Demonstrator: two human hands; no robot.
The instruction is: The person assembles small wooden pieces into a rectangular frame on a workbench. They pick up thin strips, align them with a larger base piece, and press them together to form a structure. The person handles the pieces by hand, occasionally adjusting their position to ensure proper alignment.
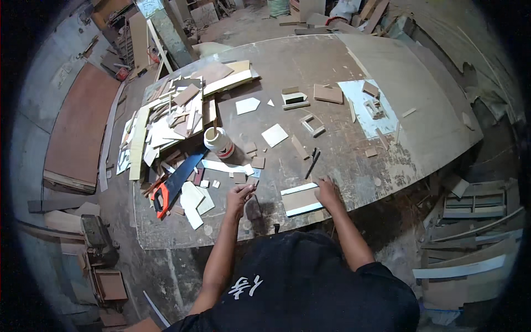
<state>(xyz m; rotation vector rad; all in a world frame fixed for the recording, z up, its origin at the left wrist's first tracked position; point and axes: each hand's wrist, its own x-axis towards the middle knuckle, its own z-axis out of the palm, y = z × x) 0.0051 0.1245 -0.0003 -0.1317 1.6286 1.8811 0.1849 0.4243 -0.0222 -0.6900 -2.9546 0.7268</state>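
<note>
My left hand is closed in a pinch above the near side of the worktable. Whatever lies between its fingertips is too small to make out. My right hand grips the right end of a small brown wooden board with white strips along its far and near edges. Just beyond that board lies a black pen-like tool. Small wood blocks and a long white strip are close to my left hand. A white glue tub with a stick in it stands farther off.
A handsaw with an orange handle lies at the left, below a heap of wood offcuts. Small wooden frames and a brown block sit toward the far side. Stacked boards stand off the table's right edge.
</note>
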